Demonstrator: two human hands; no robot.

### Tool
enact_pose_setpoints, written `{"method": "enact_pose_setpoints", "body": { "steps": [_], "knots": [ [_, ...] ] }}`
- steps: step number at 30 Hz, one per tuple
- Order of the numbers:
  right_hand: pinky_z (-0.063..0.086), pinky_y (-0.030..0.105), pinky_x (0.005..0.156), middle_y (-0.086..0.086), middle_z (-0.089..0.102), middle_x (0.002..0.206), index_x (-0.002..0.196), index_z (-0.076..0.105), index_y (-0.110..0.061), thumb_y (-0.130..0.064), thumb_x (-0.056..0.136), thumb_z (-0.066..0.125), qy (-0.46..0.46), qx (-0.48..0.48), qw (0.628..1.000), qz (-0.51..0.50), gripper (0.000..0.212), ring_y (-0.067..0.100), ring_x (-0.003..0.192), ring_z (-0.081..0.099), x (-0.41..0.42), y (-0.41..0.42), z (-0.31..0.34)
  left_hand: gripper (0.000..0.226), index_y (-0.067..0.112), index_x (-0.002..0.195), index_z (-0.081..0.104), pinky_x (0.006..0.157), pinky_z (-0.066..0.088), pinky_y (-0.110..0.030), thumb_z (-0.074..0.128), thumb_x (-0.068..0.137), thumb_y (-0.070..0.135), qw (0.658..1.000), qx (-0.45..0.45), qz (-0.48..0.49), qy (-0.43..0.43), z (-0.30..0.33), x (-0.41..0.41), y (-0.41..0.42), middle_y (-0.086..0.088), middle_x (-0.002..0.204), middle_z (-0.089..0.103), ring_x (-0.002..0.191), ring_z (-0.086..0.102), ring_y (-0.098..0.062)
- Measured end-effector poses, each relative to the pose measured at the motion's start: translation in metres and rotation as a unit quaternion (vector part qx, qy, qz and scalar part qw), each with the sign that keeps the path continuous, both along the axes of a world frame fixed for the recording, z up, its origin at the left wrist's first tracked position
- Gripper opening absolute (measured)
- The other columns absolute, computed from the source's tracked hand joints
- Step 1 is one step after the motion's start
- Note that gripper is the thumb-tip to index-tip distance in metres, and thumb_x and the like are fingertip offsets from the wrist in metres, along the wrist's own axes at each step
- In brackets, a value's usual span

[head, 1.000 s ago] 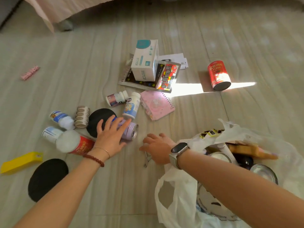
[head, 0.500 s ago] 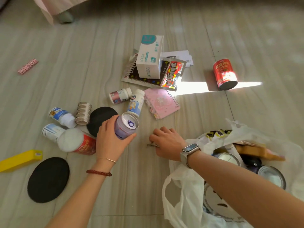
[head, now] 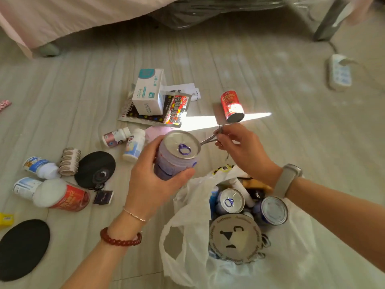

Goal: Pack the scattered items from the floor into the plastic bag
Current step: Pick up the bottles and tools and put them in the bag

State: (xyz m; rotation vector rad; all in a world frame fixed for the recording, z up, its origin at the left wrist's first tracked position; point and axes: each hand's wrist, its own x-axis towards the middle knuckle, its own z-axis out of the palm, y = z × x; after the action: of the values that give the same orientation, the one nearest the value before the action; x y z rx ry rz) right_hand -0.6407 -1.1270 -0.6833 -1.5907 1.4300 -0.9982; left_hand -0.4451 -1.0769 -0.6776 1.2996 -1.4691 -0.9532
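My left hand grips a purple drink can upright in the air, just left of the white plastic bag. My right hand pinches a small pair of metal scissors above the bag's far side. The open bag holds several cans and a round cardboard disc. On the floor lie a red can, a white box on snack packets, small white bottles, a red-labelled tub and two black round pads.
A bed with a pink sheet stands at the back. A power strip lies far right by a metal leg. A yellow object and a roll of tape lie at the left.
My left hand has lifted the purple can from the floor and brought it toward the bag. My right hand has raised the scissors off the floor.
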Motion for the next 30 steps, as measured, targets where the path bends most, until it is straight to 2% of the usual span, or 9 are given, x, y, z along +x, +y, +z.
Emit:
{"method": "enact_pose_setpoints", "body": {
  "steps": [4,9,13,18,22,24,26,28,30],
  "knots": [
    [0.053,0.04,0.084,0.015,0.057,0.093,0.08,0.056,-0.014,-0.001,0.089,0.052,0.082,0.06,0.995,0.024,0.016,0.032,0.091,0.061,-0.064,0.025,0.006,0.065,0.044,0.111,0.046,0.084,0.04,-0.005,0.073,0.053,0.056,0.981,-0.02,-0.165,-0.102,-0.004,-0.059,0.029,0.022,0.112,0.056,0.102,0.053,0.007],
    [0.047,0.026,0.083,0.002,0.064,0.089,0.08,0.059,-0.016,-0.006,0.088,0.055,0.111,0.135,0.984,0.036,0.013,0.019,0.089,0.061,-0.106,0.068,-0.002,0.076,0.027,0.119,0.045,0.087,0.05,-0.026,0.062,0.058,0.069,0.886,-0.134,-0.328,-0.298,-0.058,-0.11,0.08,0.009,0.107,0.065,0.097,0.06,-0.007],
    [0.046,0.02,0.078,0.004,0.062,0.09,0.089,0.059,-0.013,-0.008,0.088,0.056,0.153,0.133,0.973,0.115,0.007,0.016,0.085,0.057,-0.113,0.087,-0.012,0.068,0.026,0.11,0.049,0.087,0.032,-0.024,0.054,0.058,0.07,0.823,-0.2,-0.369,-0.382,-0.093,-0.12,0.105,0.013,0.099,0.067,0.089,0.059,-0.006],
    [0.043,0.032,0.076,0.004,0.058,0.104,0.106,0.058,-0.01,-0.013,0.092,0.048,0.324,0.105,0.908,0.245,0.018,0.019,0.088,0.053,-0.132,0.102,-0.022,0.063,0.022,0.11,0.054,0.08,0.033,-0.028,0.056,0.064,0.065,0.824,-0.237,-0.3,-0.418,-0.119,-0.11,0.119,0.008,0.099,0.068,0.092,0.05,-0.011],
    [0.039,0.035,0.064,0.003,0.056,0.11,0.115,0.051,-0.016,-0.022,0.096,0.041,0.531,0.036,0.801,0.272,0.022,0.027,0.089,0.056,-0.15,0.113,-0.035,0.055,0.02,0.102,0.059,0.079,0.031,-0.029,0.053,0.069,0.064,0.86,-0.187,-0.184,-0.437,-0.12,-0.112,0.109,0.004,0.095,0.067,0.094,0.046,-0.013],
    [0.045,0.033,0.061,0.004,0.063,0.098,0.106,0.059,-0.016,-0.022,0.087,0.059,0.539,-0.006,0.796,0.276,0.02,0.026,0.085,0.061,-0.155,0.117,-0.038,0.052,0.02,0.098,0.058,0.078,0.03,-0.032,0.05,0.068,0.062,0.852,-0.164,-0.151,-0.473,-0.117,-0.114,0.092,0.001,0.094,0.065,0.093,0.044,-0.016],
    [0.051,0.031,0.063,0.003,0.067,0.087,0.097,0.065,-0.017,-0.024,0.067,0.079,0.524,-0.068,0.821,0.216,0.033,0.025,0.078,0.066,-0.165,0.122,-0.042,0.051,0.02,0.099,0.057,0.078,0.03,-0.034,0.05,0.069,0.061,0.844,-0.185,-0.152,-0.48,-0.112,-0.118,0.081,-0.002,0.095,0.064,0.095,0.044,-0.019],
    [0.051,0.038,0.075,0.006,0.066,0.098,0.108,0.06,-0.016,-0.033,0.071,0.072,0.536,-0.094,0.83,0.122,0.042,0.028,0.088,0.065,-0.178,0.129,-0.042,0.049,0.022,0.105,0.055,0.083,0.031,-0.036,0.052,0.072,0.058,0.842,-0.231,-0.184,-0.452,-0.109,-0.127,0.087,-0.002,0.103,0.065,0.104,0.045,-0.02],
    [0.046,0.043,0.086,0.01,0.057,0.116,0.125,0.048,-0.014,-0.043,0.082,0.057,0.519,-0.026,0.854,0.016,0.053,0.032,0.106,0.056,-0.186,0.14,-0.044,0.052,0.026,0.115,0.053,0.09,0.031,-0.039,0.052,0.073,0.058,0.817,-0.271,-0.266,-0.434,-0.113,-0.14,0.106,-0.001,0.116,0.063,0.115,0.043,-0.021]
  ]
}}
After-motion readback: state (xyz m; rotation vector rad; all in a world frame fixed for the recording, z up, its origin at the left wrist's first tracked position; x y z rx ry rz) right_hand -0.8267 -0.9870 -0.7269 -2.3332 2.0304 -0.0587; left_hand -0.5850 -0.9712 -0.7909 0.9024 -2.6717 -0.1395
